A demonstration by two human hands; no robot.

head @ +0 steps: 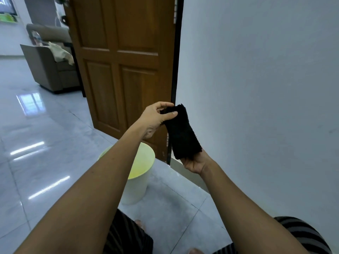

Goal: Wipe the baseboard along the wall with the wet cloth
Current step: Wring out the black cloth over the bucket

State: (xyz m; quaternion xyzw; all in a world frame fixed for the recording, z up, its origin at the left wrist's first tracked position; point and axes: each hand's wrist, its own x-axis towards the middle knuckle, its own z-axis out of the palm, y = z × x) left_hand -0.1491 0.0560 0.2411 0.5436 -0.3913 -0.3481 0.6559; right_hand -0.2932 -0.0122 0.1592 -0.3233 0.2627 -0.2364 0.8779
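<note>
A black folded cloth (181, 132) is held up in front of me, between both hands. My left hand (157, 118) pinches its top end with thumb and fingers. My right hand (195, 163) lies palm up under its lower end, with most of the fingers hidden by the cloth. The pale grey baseboard (199, 177) runs along the foot of the white wall (256, 88) on the right, below and behind my right wrist. My right forearm covers most of it.
A pale yellow-green bucket (139, 180) stands on the glossy tiled floor (45, 143) under my left forearm. A brown wooden door (124, 61) stands open by the wall's edge. A grey armchair (51, 66) is at far left. My knees and toes show below.
</note>
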